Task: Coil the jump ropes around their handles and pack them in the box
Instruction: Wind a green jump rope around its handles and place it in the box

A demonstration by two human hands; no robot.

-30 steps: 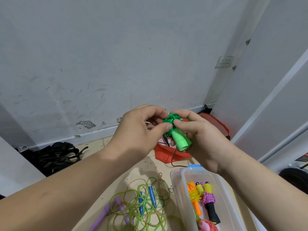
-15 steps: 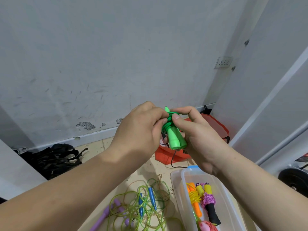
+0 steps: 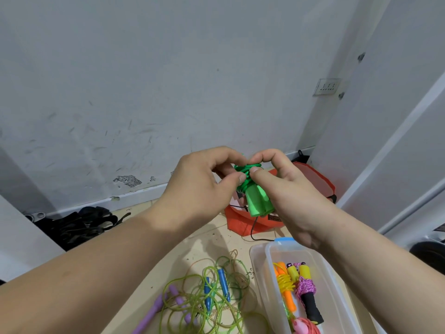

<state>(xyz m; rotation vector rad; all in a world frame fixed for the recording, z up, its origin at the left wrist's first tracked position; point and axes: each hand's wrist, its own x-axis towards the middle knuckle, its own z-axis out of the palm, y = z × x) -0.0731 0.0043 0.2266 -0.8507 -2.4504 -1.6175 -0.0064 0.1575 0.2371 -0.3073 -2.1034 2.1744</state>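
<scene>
Swung upright since a second ago, the green foam-handled jump rope point(image 3: 258, 201) sits between the left hand point(image 3: 199, 186) and right hand point(image 3: 287, 189), both thumbs pinching its coiled cord.

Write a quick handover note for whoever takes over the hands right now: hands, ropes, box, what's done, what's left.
Hands: left hand and right hand both grip the green jump rope in mid-air, thumbs pinching the cord wound above its handles.
Box: open on the floor, lower right.
Done: orange-handled rope and pink rope lie coiled in the box.
To do: secure the green coil and pack it; then coil the tangled blue-handled rope and purple-handled rope on the floor.
</scene>
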